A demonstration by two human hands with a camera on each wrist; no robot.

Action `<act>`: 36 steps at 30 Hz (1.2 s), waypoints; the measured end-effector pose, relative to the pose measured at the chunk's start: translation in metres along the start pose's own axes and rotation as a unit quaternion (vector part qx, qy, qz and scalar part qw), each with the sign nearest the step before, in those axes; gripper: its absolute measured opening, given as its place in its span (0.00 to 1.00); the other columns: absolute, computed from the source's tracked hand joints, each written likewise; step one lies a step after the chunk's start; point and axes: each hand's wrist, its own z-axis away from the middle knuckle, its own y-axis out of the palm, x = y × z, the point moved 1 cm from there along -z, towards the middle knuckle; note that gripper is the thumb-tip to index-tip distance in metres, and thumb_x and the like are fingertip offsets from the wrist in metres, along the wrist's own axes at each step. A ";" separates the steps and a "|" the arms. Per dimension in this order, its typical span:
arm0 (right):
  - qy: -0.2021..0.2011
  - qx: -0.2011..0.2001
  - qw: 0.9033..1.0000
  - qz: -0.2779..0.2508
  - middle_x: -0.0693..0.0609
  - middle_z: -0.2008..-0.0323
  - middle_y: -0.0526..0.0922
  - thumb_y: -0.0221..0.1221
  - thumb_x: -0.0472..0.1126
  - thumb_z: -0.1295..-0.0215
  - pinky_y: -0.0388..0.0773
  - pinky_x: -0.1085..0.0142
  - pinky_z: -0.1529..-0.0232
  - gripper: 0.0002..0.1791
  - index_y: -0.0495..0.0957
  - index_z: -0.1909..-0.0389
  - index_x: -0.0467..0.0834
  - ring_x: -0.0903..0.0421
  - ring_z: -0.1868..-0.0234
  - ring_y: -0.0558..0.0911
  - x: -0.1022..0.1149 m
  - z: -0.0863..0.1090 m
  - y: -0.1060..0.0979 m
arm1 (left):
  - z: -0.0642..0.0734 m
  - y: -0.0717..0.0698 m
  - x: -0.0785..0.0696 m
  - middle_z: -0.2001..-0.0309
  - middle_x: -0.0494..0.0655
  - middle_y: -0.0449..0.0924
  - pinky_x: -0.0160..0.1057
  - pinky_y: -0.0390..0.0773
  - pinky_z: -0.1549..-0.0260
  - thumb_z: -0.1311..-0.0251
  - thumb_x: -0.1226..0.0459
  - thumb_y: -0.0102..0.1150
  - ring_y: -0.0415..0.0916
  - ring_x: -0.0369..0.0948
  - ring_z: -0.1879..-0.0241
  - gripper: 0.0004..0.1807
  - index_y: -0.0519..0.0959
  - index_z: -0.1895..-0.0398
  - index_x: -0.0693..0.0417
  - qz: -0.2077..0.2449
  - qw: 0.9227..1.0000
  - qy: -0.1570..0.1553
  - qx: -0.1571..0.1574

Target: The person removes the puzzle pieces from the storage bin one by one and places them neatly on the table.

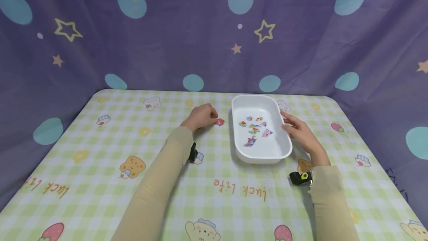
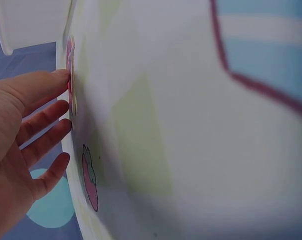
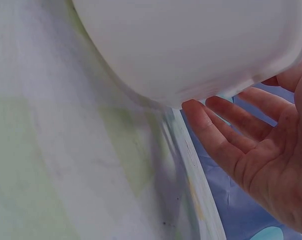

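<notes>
A small red, shiny flat piece [image 1: 219, 122] lies on the checked tablecloth, left of a white rectangular tub. My left hand [image 1: 201, 116] reaches down to it, fingertips right at its edge. In the left wrist view the thumb lies against the flat piece [image 2: 71, 75], and the other fingers are spread and loosely bent. Several small colourful flat pieces [image 1: 255, 130] lie scattered inside the white tub [image 1: 262, 155]. My right hand [image 1: 301, 133] rests at the tub's right side; in the right wrist view, relaxed fingertips [image 3: 191, 107] touch its outer wall.
The tablecloth [image 1: 100, 192] carries printed cartoons, strawberries and lettering. A purple curtain [image 1: 214, 47] with stars and ovals hangs behind the table's far edge. Dark wrist-worn devices sit below both hands, one at the right wrist [image 1: 300, 177].
</notes>
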 end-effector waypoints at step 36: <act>-0.008 -0.003 1.000 -0.005 0.37 0.46 0.63 0.50 0.43 0.41 0.72 0.73 0.67 0.30 0.53 0.38 0.45 0.64 0.58 0.71 0.000 0.000 0.001 | 0.009 -0.032 -0.075 0.59 0.41 0.72 0.35 0.67 0.63 0.50 0.53 0.54 0.70 0.37 0.67 0.15 0.76 0.59 0.46 -0.004 0.987 0.157 -0.033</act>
